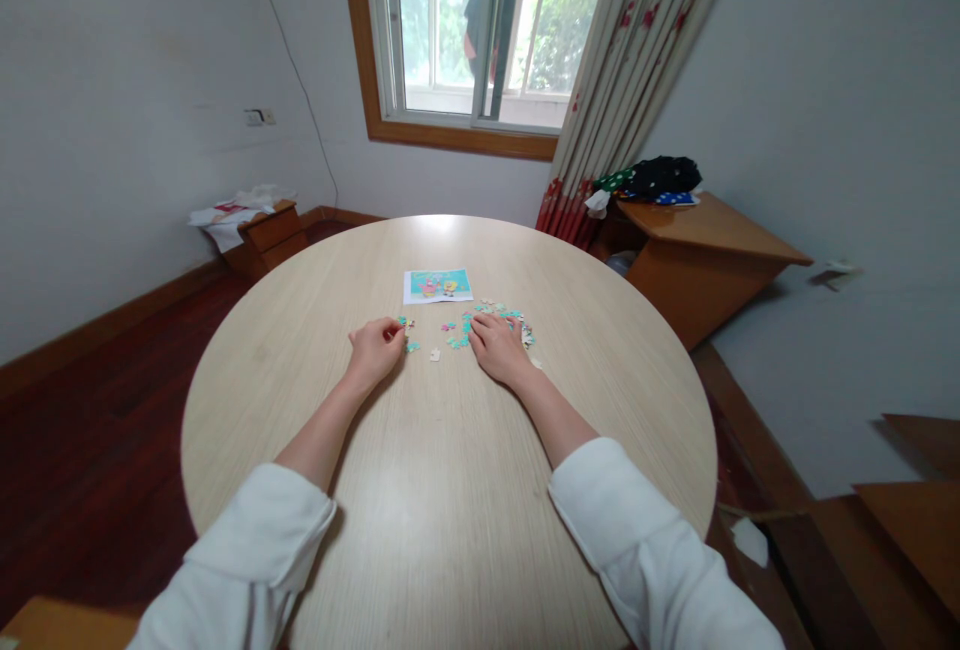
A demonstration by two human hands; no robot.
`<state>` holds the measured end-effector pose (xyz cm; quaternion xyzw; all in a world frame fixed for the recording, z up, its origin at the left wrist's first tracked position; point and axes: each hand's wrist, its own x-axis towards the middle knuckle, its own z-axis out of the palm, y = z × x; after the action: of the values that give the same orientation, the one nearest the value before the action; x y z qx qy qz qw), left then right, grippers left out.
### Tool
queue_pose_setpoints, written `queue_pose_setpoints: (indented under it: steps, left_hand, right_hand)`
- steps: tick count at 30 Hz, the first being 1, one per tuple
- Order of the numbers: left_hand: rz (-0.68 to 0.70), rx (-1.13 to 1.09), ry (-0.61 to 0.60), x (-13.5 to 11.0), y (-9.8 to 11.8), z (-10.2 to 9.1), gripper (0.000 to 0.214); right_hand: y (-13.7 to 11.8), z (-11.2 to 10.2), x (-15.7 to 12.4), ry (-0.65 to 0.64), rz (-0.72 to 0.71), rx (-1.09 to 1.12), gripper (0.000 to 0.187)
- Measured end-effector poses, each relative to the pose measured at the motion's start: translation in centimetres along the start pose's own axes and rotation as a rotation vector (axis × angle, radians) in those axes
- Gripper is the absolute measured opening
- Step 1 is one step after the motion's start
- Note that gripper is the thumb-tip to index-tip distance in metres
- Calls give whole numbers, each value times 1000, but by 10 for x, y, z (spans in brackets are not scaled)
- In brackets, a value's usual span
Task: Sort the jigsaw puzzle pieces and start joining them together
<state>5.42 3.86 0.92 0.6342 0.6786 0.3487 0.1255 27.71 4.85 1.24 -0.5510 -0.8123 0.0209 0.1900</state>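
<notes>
From where I stand, the jigsaw pieces (pixel 528 336) lie on the round bench (pixel 435 490), past its middle and nearer the far edge than the near one, most of them in a loose heap under and around the right hand (pixel 496 342). That grip is slack, palm down, fingers a little apart over the heap; I see it closed on nothing, though what lies beneath the fingertips is hidden. The left hand (pixel 379 344), on the left edge's side of the heap, has its fingers curled in and thumb close to forefinger, beside a few small pieces; whether this grip pinches one, I cannot tell. Between the hands lies a pale single piece (pixel 435 355), and beyond them, towards the far edge, a picture card (pixel 437 286). The pieces look like thin card: I'd expect them to be very light, fairly stiff, apt to skid on the smooth top, with knobs that could bend. Best to take each by opposite sides of its body between thumb and fingertip, sparing the knobs.
</notes>
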Motion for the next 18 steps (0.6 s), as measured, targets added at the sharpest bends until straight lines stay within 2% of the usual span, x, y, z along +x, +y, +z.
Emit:
queue_pose_setpoints:
  steps: [5,8,12,18]
  left_hand:
    - [-5,8,6,0,0,0,20]
    - [-4,14,15,0,0,0,20]
    - [-10,26,12,0,0,0,20]
    - [-11,18,17,0,0,-1,21]
  right_hand:
    - [5,-2,1,126,124,-61,34]
    - [9,-2,1,114,176,-103,32]
    - [10,0,2,77,153,-106,30]
    - [10,2,1,105,189,-102,35]
